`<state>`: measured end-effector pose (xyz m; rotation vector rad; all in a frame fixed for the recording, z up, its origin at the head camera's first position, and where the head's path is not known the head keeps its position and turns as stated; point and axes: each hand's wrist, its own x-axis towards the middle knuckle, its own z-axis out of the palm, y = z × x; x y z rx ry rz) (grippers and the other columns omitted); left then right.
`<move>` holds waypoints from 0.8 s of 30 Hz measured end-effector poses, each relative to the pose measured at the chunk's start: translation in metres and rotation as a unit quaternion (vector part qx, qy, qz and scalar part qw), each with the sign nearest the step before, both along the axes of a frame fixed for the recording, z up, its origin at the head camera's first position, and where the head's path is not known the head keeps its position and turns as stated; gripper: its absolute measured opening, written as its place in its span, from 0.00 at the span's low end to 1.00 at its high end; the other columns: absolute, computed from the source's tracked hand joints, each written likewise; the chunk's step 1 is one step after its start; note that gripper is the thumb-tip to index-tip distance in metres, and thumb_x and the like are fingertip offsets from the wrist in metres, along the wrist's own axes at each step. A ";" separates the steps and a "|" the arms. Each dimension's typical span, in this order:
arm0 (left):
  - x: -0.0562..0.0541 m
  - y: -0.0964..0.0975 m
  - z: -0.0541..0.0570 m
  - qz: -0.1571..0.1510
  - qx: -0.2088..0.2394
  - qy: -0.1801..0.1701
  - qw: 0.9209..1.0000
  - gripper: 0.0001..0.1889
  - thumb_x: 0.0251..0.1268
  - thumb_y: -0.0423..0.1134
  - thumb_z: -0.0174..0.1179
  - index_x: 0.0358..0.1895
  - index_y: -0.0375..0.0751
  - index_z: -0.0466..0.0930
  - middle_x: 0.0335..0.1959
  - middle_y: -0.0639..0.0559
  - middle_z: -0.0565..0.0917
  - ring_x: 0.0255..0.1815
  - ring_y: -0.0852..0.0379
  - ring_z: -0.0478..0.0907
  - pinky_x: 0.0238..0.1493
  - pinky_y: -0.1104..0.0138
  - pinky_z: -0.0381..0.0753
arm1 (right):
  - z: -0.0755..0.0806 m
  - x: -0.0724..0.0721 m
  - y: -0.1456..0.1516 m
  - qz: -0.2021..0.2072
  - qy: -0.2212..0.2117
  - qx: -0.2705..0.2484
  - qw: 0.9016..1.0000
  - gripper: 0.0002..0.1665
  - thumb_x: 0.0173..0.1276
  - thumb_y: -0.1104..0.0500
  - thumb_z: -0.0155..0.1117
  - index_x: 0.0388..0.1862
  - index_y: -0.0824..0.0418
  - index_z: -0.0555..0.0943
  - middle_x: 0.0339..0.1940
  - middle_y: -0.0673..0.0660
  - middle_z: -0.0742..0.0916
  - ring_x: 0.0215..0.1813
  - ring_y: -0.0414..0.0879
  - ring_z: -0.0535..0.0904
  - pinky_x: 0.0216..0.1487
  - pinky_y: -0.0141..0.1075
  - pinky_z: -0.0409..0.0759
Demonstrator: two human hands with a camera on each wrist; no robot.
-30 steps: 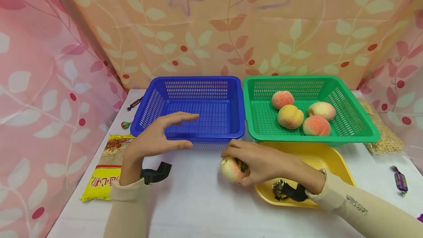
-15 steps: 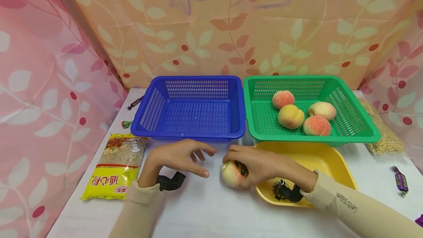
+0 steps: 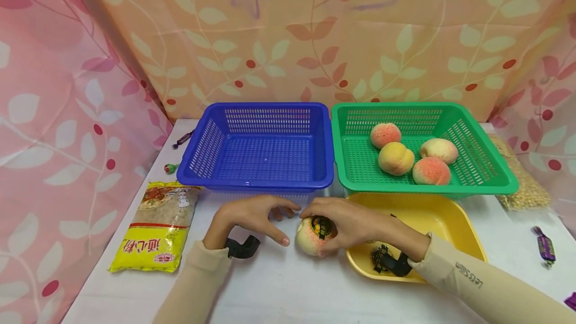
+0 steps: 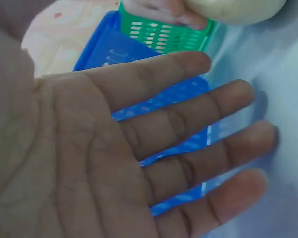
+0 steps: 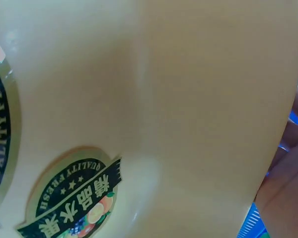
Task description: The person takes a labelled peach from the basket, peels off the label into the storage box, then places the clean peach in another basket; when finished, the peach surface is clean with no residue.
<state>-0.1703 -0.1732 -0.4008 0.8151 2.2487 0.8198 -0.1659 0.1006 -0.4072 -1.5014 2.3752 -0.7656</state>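
My right hand holds a pale pink-and-cream peach above or on the white table, between the thumb and fingers. A round black-and-gold sticker shows on the peach, under the arch of that hand. Left of the peach, my left hand is held palm toward it, apart from it and holding nothing; the left wrist view shows its fingers extended and spread. Beneath my right wrist is a yellow tray. Stickers like the one on the peach lie in the tray, partly hidden by the wrist.
A blue basket and a green basket stand side by side behind the hands. Several peaches lie in the green one. At left are a yellow food packet and small candies; at right, a grain bag and purple candy.
My left hand has come down from over the blue basket and moved right, close to the peach. My right hand stays nearly in place, and more of the sticker now shows.
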 end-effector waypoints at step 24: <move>-0.004 0.028 -0.031 -0.040 0.071 0.012 0.997 0.37 0.47 0.49 0.81 0.64 0.48 0.78 0.59 0.58 0.82 0.56 0.63 0.76 0.65 0.65 0.76 | 0.015 0.003 0.019 -0.052 0.008 -0.012 0.999 0.28 0.67 0.50 0.73 0.64 0.55 0.80 0.57 0.49 0.86 0.56 0.45 0.80 0.58 0.39 0.81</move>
